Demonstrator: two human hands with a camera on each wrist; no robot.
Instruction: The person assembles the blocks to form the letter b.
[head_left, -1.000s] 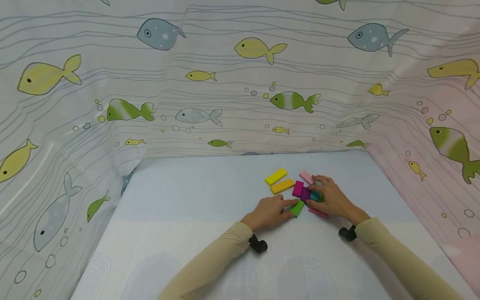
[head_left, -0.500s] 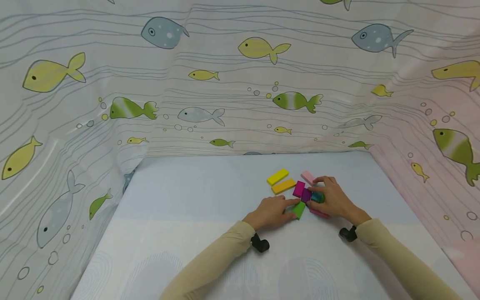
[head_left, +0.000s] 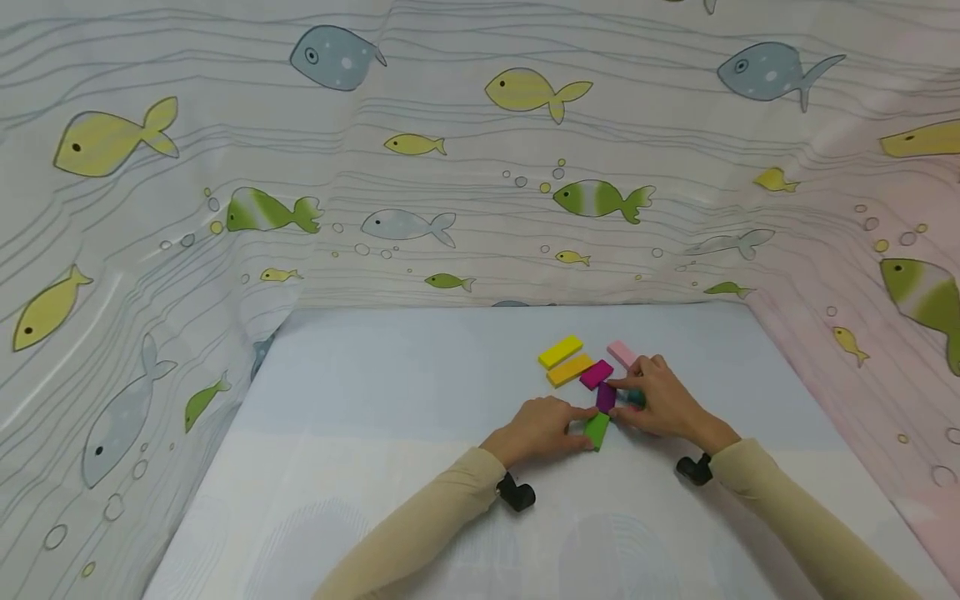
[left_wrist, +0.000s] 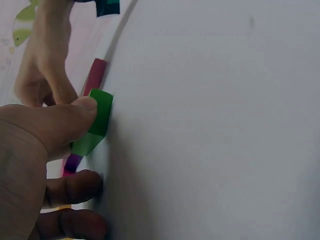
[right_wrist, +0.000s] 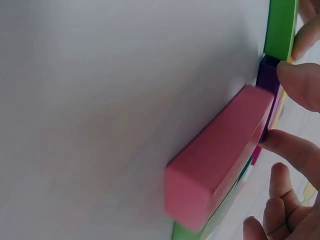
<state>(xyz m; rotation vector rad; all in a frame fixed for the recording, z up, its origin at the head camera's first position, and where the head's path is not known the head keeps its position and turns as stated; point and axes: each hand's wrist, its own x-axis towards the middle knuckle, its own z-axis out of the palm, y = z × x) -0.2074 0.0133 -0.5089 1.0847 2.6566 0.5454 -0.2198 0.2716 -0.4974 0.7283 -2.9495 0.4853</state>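
The green block [head_left: 597,430] lies flat on the table [head_left: 375,417], its long side pointing away. The left hand [head_left: 542,428] pinches it. The right hand [head_left: 660,402] pinches the purple block [head_left: 606,397] beside it.

No legible text or labels
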